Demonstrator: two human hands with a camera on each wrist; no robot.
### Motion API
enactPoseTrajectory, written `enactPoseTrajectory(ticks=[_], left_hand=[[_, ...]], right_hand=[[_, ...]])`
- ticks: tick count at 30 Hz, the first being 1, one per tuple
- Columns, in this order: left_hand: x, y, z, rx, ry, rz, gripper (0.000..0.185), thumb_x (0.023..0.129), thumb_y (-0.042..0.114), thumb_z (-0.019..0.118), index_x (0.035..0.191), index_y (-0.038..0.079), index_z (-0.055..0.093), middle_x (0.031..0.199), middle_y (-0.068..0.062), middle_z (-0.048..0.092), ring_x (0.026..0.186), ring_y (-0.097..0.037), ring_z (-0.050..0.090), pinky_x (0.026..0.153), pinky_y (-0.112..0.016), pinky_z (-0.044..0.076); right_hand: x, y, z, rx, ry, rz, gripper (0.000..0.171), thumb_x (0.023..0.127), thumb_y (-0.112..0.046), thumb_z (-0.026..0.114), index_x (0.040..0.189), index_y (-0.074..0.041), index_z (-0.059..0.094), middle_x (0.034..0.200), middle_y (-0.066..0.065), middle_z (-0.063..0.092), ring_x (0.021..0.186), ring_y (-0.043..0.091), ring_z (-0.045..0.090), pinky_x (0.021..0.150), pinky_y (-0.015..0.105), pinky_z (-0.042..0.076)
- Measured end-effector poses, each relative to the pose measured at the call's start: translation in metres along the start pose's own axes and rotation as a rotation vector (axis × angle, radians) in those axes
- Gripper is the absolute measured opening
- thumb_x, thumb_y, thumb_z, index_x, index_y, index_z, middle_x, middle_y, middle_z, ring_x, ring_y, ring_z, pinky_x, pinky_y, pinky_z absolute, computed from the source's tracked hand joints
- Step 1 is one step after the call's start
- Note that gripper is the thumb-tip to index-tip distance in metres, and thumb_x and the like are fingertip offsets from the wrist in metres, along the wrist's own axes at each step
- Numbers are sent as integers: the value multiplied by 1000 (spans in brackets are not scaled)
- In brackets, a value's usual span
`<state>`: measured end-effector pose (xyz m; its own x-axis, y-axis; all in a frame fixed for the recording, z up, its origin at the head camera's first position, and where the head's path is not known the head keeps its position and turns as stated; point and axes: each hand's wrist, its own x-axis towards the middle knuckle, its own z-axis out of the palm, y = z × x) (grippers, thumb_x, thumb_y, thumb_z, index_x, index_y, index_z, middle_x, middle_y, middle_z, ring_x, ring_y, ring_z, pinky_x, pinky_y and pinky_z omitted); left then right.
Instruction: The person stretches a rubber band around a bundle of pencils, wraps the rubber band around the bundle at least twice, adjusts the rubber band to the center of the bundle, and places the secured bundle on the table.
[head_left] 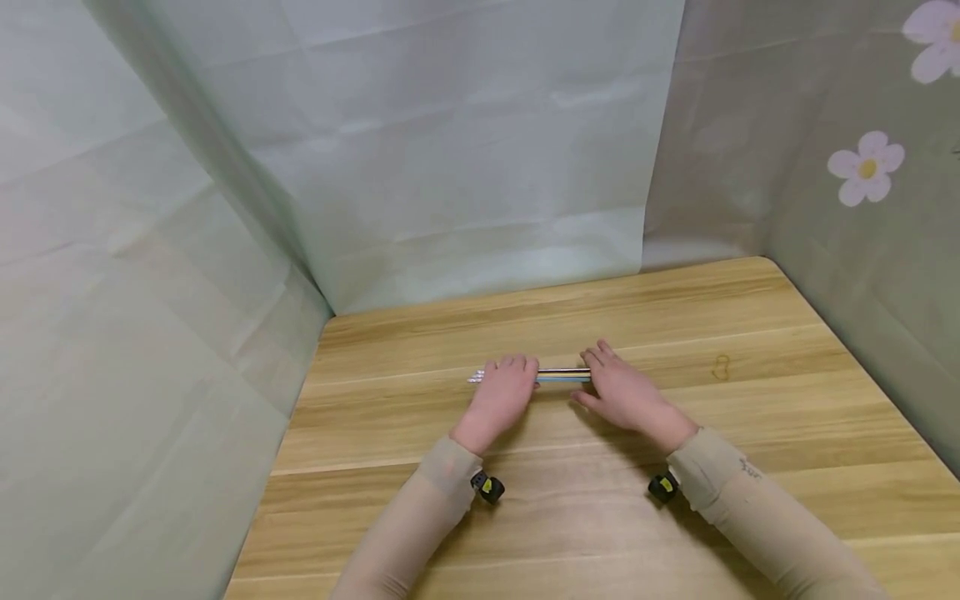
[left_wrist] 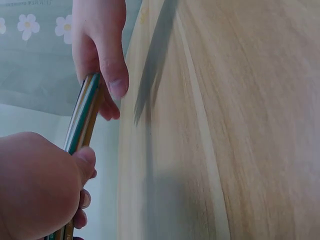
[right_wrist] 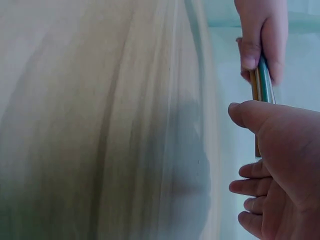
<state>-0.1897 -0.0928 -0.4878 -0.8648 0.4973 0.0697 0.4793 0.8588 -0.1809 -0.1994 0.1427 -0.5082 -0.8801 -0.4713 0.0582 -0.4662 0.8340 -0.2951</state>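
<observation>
Pale green sheeting (head_left: 150,250) on the left, hung as a backdrop. Then a wooden desk (head_left: 570,517), bare of all but the work at its middle. Left hand (head_left: 501,398) curled round one end of a bundle of pencils (head_left: 562,376) — green, white and yellow barrels, lying crosswise, about level with the desk top; white tips (head_left: 476,379) poking out past the knuckles. Right hand (head_left: 622,392) pinching the other end, thumb on the near side, fingers curled over the far side. Further right, flowered cloth (head_left: 866,167). Risk, as judged: a loose or uneven squeeze letting the barrels slide past each other — fanning out, then rolling off across the smooth wood.
</observation>
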Motion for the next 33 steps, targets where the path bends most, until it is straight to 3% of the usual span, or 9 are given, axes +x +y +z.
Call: enactPoseTrajectory(ticks=[10,21,33], left_hand=[[0,1,-3,9,-3,1,27,113,32,56,125,8,60,116,-8,68,106,-24,66,88,-43,54],[1,3,-3,15,9,10,24,113,30,55,123,8,60,113,-8,67,105,-24,65,85,-42,54],[1,-2,-8,-37,-4,0,21,113,27,56,122,8,60,111,-8,66,104,-24,65,87,-43,54]], right_hand=[[-3,3,-3,53,-6,16,85,105,-46,68,157,14,38,164,33,36,157,49,22,123,60,27],[-2,-1,-3,37,-35,4,85,104,-48,68,155,15,40,163,33,38,157,50,23,122,60,28],[0,3,-1,63,-55,12,80,105,-43,68,154,15,42,163,32,38,157,49,22,120,60,33]])
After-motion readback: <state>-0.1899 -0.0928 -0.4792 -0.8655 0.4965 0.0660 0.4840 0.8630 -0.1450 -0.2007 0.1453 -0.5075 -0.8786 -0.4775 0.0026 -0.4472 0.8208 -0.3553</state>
